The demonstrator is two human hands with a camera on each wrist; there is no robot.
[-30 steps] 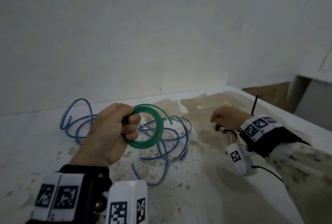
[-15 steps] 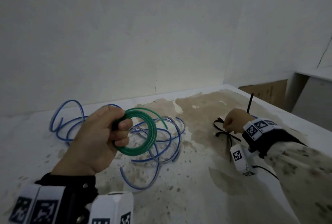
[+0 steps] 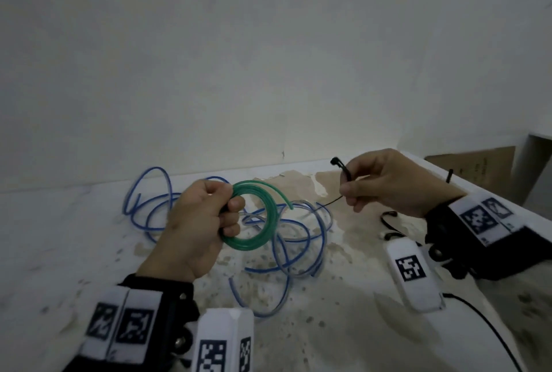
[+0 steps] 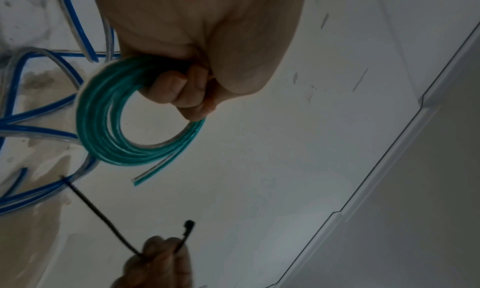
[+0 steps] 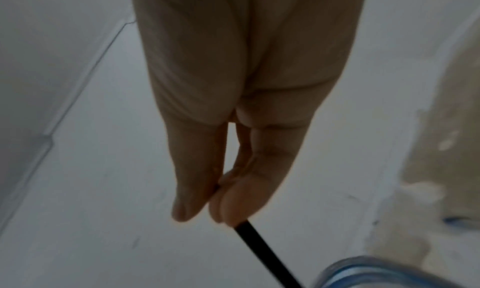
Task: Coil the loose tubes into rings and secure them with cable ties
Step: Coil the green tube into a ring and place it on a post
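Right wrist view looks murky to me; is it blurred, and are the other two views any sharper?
Right wrist view: dim and soft; the right hand is backlit, and the cable tie is smeared. Left wrist view: sharper, the green coil reads clearly, lower corner dark. Head view: dim, evenly lit, with soft edges.

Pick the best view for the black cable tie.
Left wrist: the black cable tie shows whole, head to tip, pinched by the right hand. Head view shows it smaller; right wrist shows only a strap stub below the fingers.
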